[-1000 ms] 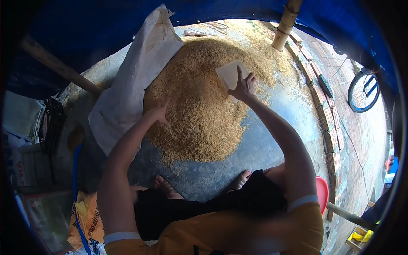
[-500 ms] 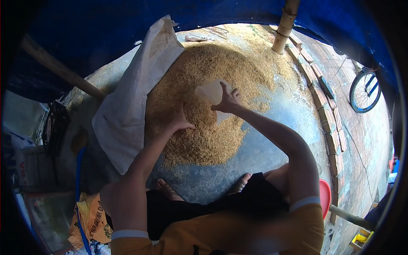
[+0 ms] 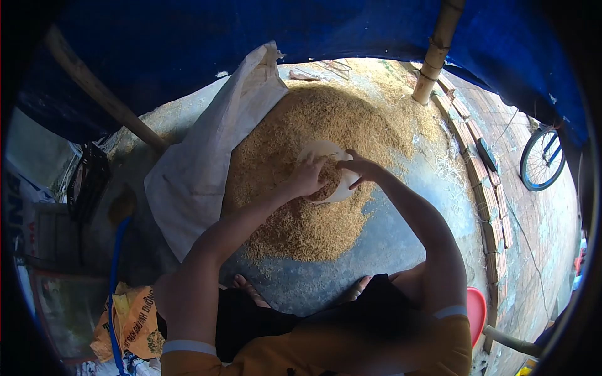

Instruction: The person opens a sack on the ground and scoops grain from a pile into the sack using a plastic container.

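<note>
A big mound of golden grain that looks like unhusked rice [image 3: 301, 232] lies on the concrete floor in front of me. Over its middle, my right hand [image 3: 362, 168] grips the right side of a translucent white plastic container [image 3: 342, 190]. The container's mouth faces up towards me, and some grain shows inside. My left hand [image 3: 307, 178] is at the container's left side, fingers stretched over its mouth and touching the grain. Its fingertips are partly hard to make out. Left of the mound, a large white woven sack [image 3: 194, 166] lies draped against the grain.
A bamboo pole [image 3: 433, 69] stands behind the mound, with a row of bricks [image 3: 476, 169] along the right. A bicycle wheel [image 3: 543, 160] is farther right. At left are a black crate [image 3: 88, 182], a blue hose [image 3: 119, 269] and an orange printed bag [image 3: 135, 323].
My left hand has moved from the grain up to the container. The container has tipped so its mouth faces me, with grain now showing in it. The view has shifted slightly.
</note>
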Demonstrator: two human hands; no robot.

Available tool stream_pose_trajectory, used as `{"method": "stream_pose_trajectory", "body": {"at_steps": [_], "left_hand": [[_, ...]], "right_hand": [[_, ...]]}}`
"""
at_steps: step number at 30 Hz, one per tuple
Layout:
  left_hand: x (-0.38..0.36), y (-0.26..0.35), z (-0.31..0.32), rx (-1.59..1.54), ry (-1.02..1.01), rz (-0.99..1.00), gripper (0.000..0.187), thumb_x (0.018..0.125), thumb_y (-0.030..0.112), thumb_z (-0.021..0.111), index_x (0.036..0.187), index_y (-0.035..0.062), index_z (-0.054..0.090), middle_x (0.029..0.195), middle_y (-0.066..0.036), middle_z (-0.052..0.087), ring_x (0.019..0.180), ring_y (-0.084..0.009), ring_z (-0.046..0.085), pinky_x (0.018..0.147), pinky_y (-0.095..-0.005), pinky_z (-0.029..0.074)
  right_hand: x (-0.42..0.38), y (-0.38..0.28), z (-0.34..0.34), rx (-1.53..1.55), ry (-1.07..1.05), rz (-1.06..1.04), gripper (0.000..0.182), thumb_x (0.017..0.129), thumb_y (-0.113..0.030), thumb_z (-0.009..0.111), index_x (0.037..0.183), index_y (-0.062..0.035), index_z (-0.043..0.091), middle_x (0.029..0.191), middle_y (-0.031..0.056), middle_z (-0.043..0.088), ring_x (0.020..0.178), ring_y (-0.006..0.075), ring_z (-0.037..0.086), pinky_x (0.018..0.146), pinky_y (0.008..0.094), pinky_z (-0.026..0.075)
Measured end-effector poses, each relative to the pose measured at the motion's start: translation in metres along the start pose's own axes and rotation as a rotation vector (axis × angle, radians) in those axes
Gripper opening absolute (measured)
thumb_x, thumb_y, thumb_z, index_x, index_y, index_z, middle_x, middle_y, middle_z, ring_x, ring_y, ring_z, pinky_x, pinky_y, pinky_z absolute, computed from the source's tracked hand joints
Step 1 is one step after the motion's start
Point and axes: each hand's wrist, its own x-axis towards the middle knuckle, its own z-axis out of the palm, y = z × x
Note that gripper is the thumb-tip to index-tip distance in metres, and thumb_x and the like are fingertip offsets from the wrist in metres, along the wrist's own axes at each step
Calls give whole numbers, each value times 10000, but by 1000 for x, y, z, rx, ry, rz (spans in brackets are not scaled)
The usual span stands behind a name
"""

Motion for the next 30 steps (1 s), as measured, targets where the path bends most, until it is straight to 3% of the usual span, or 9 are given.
{"method": "stream_pose_trajectory", "body": {"at_steps": [3,5,7,9,13,20,23,24,30], "left_hand": [[3,5,-65,356,334,155,397,706,162,602,1062,18,502,1281,-265,213,1199,-406,234,966,-471,258],[8,-8,-104,584,600,152,343,690,139,606,1000,12,532,1295,-251,177,1204,-418,201,955,-496,255],[3,-17,-142,789,699,114,368,670,104,609,1021,28,532,1316,-226,146,1225,-412,149,951,-525,237],[-5,-28,-162,759,763,35,307,656,41,590,963,45,569,1344,-187,123,1252,-403,75,981,-538,177],[-15,-43,-185,844,912,-60,428,647,55,606,1065,101,527,1348,-164,130,1220,-361,188,931,-504,240],[-47,-43,-249,993,1293,-122,449,638,46,599,1065,138,494,1262,-128,316,1148,-304,315,823,-450,313],[-54,-79,-272,761,1104,-97,443,656,13,563,1077,101,458,1140,-152,437,1030,-297,447,756,-414,371],[-54,-88,-274,432,1052,10,429,672,-23,515,1082,60,418,995,-181,510,855,-312,532,682,-385,408],[-67,-48,-272,294,1028,94,407,669,-49,481,1057,27,382,899,-194,529,768,-334,541,650,-375,416]], "right_hand": [[1,8,-10,42,-19,-2,868,669,-263,680,1317,-194,108,1328,174,197,1167,391,285,706,538,489],[0,7,-10,27,-17,-1,857,676,-265,674,1317,-190,110,1323,177,210,1163,390,296,713,528,491],[0,7,-11,36,-41,1,842,683,-276,666,1315,-199,114,1321,178,216,1147,390,323,716,520,493],[3,8,-11,25,-27,-2,839,685,-279,663,1315,-200,115,1320,180,217,1141,391,332,716,516,495],[5,10,-11,-27,-22,-11,833,686,-292,657,1314,-204,117,1314,190,229,1124,391,355,719,500,501],[0,10,-12,-66,3,-26,837,669,-354,648,1299,-160,132,1283,174,272,1087,376,393,619,427,547],[1,9,-11,-51,5,8,819,672,-314,650,1308,-212,144,1309,206,227,1110,398,369,702,479,516],[0,8,-10,-51,20,12,816,667,-307,651,1305,-210,152,1304,207,233,1100,402,377,704,476,516],[1,2,-8,44,46,39,780,644,-293,657,1270,-151,213,1287,179,232,1123,399,327,644,466,534]]}}
